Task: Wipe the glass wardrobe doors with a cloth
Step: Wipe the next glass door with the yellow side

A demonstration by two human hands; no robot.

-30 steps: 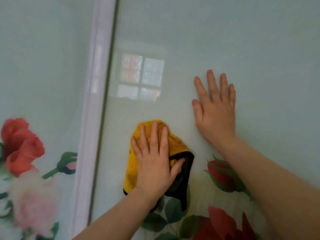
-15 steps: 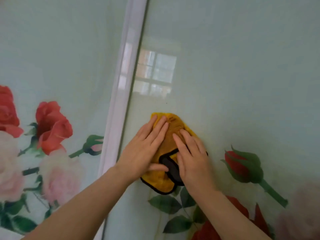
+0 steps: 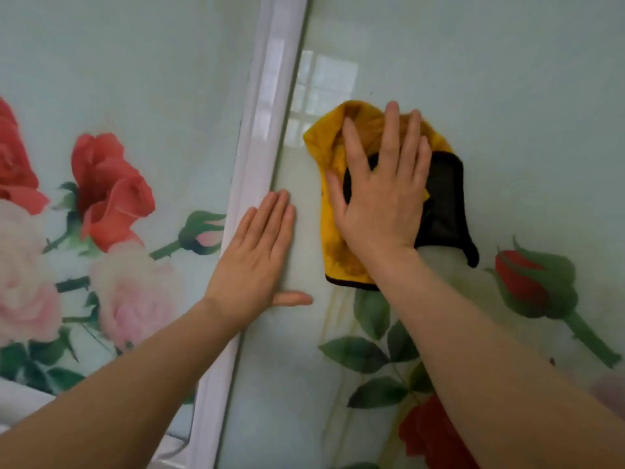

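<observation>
Right hand (image 3: 382, 194) flat, fingers straight, pressing cloth (image 3: 333, 238) on right door (image 3: 507, 79) near its left edge. Left hand (image 3: 257, 252) open, flat on glass by frame (image 3: 257, 130). Mid-wipe, looks like; left door (image 3: 118, 62) prob. still to do. Nothing blocking; rose print only.

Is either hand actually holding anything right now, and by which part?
Nothing is gripped. The right hand presses flat on the middle of the cloth; the left hand rests on the glass door.
</observation>
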